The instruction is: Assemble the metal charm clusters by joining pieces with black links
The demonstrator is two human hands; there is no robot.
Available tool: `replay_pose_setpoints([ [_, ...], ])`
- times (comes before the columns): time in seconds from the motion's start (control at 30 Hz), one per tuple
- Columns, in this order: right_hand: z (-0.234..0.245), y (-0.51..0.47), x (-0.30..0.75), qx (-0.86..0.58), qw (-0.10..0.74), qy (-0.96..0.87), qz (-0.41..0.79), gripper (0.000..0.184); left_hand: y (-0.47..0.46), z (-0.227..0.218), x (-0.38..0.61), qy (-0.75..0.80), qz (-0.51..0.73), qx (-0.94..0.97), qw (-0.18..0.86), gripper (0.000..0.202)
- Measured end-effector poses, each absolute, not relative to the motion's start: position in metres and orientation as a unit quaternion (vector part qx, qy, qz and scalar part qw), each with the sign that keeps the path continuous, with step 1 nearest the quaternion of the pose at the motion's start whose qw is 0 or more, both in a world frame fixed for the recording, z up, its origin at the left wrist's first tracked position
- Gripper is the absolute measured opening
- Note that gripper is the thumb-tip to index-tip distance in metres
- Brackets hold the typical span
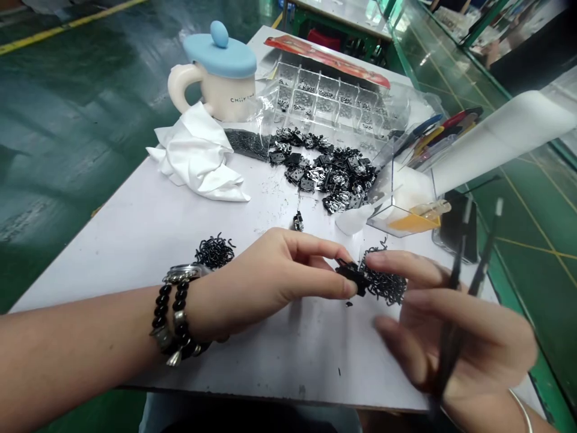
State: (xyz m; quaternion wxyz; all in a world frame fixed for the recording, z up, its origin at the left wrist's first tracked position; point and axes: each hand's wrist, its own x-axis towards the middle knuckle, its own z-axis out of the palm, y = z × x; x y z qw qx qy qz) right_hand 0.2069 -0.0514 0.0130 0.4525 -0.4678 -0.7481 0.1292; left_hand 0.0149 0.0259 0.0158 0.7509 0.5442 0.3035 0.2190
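Note:
My left hand [274, 267] pinches a small black part [354, 276] between thumb and forefinger above the white table. In my right hand [469, 331], slightly blurred, a pair of black tweezers [457, 337] is tucked between the fingers, its two light tips pointing up and away. My right forefinger and thumb are apart, with the fingertip close to the black part; whether they touch I cannot tell. Behind that part lies a pile of small black curved pieces [386, 281]. Another pile of curved pieces [215, 250] is beyond my left wrist.
A heap of black metal parts [333, 171] covers the middle back, before a clear compartment box [329, 96]. A lidded mug [229, 90] and crumpled white tissue [198, 156] stand at left. At right are a clear pen holder [401, 204], a white nozzle [354, 219] and a dark phone [457, 225].

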Motion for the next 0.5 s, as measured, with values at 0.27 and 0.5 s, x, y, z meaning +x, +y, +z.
replay_pose_setpoints([
  [0.27,0.016,-0.046,0.19,-0.41,0.416,-0.812,0.011,0.032,0.023,0.023,0.018,0.309,0.151,0.474,0.81,0.003],
  [0.5,0.015,-0.048,0.194,-0.417,0.45,-0.788,0.048,0.031,0.024,0.023,0.015,0.302,0.117,0.381,0.866,0.015],
])
